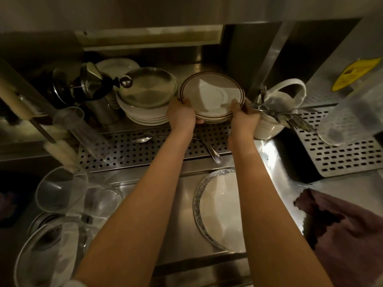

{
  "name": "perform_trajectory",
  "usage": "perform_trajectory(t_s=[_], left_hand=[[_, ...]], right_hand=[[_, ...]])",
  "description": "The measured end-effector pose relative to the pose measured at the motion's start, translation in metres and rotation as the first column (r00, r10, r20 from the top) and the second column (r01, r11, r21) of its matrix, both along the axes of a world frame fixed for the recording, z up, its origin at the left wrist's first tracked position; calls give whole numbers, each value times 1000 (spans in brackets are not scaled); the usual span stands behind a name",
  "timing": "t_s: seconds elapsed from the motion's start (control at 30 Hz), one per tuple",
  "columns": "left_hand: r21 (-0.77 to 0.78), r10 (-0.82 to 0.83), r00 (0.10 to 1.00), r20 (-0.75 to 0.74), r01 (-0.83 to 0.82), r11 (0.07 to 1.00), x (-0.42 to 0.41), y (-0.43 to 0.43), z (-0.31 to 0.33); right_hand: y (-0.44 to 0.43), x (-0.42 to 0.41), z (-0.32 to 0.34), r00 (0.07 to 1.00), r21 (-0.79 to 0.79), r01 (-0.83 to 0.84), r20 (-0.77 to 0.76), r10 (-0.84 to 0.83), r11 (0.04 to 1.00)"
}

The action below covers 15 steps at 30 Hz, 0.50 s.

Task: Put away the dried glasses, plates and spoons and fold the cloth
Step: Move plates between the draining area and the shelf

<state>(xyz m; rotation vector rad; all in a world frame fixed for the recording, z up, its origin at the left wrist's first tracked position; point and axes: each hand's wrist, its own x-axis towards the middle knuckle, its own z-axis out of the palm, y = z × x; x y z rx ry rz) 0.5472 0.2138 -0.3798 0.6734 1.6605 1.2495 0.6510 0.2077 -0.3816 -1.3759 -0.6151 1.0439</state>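
Nearest, clear glasses (62, 189) and a blue-patterned white plate (219, 212) wait short of my hands. My left hand (182, 113) and right hand (243, 117) grip the brown-rimmed white saucer stack (211, 94); next I'd set it down level.

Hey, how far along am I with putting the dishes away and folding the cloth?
Done, it seems: a plate stack stands at the back and cutlery sits in the jug. In hand: left hand and right hand grip the saucers beside that stack. Still to do: spoons on the tray, the big plate and glasses on the counter, and the cloth, not yet folded.
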Motion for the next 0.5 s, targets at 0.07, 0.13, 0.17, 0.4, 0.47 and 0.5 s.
perform_trajectory(t_s=[0.07,0.13,0.17,0.4,0.47,0.5], left_hand=[[-15,-8,1000,3,8,1000,2,5,-2],[-20,-10,1000,-15,10,1000,2,7,0],[-23,-9,999,-32,8,1000,2,7,2],[-26,-16,987,-159,12,1000,4,7,2],[-32,-23,982,-189,17,999,5,6,2],[-43,-31,979,-203,23,999,6,5,2]], right_hand=[[6,2,-4,1000,-9,14,18,-14,1000],[8,3,-6,999,-23,-4,41,5,1000],[8,3,-6,998,-33,-18,58,20,999],[10,3,-10,994,-61,0,108,7,998],[10,3,-10,991,-57,8,130,-1,998],[9,3,-10,989,-53,11,149,-3,999]])
